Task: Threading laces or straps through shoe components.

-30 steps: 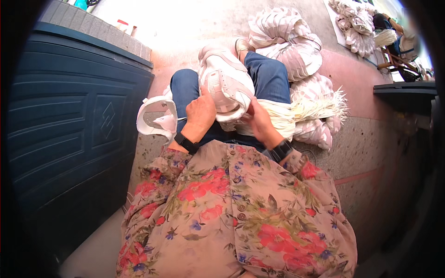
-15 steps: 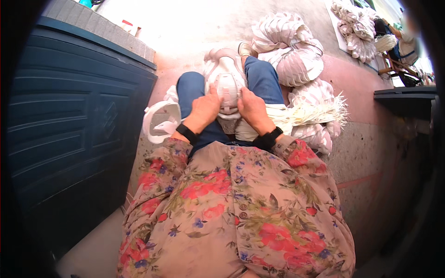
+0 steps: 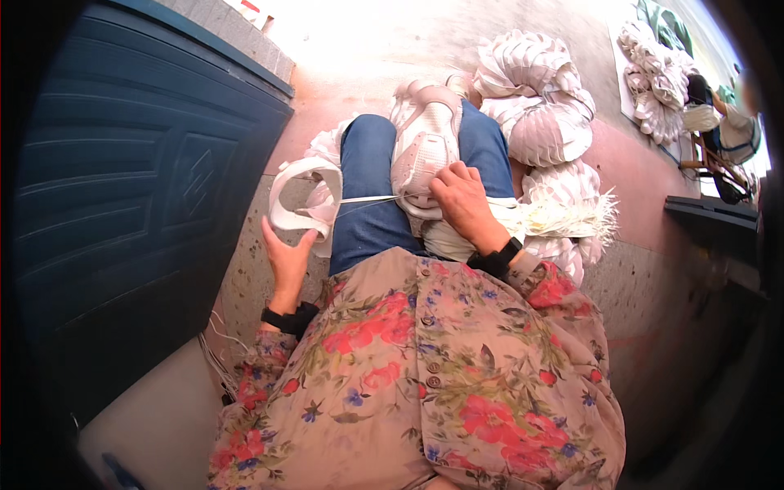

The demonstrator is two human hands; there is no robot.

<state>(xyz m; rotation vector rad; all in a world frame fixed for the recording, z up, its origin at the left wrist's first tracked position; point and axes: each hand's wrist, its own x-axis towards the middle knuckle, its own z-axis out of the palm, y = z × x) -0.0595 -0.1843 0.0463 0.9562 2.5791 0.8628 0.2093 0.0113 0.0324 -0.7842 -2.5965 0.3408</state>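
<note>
A pale pink and white shoe upper (image 3: 425,155) is wedged upright between my knees. My right hand (image 3: 469,204) is closed at its near right edge, fingers pinched together on a thin white cord (image 3: 367,199). That cord stretches left across my left thigh toward a second white shoe upper (image 3: 306,175), curved into a loop beside my left knee. My left hand (image 3: 286,257) is at the lower edge of this loop, thumb and fingers spread apart; whether they touch it is hard to tell. A fringe of cream cords (image 3: 572,214) lies beside my right thigh.
Coiled bundles of nested shoe uppers (image 3: 539,102) lie on the floor beyond my right leg. A dark blue panelled door (image 3: 155,188) stands close on my left. At far right, a seated person (image 3: 735,122) is near another bundle (image 3: 653,82) and a dark ledge (image 3: 710,214).
My left hand has left the shoe upper between my knees and moved left to the looped one. The right hand stays near, now with a cord stretched from it. The view has shifted.
</note>
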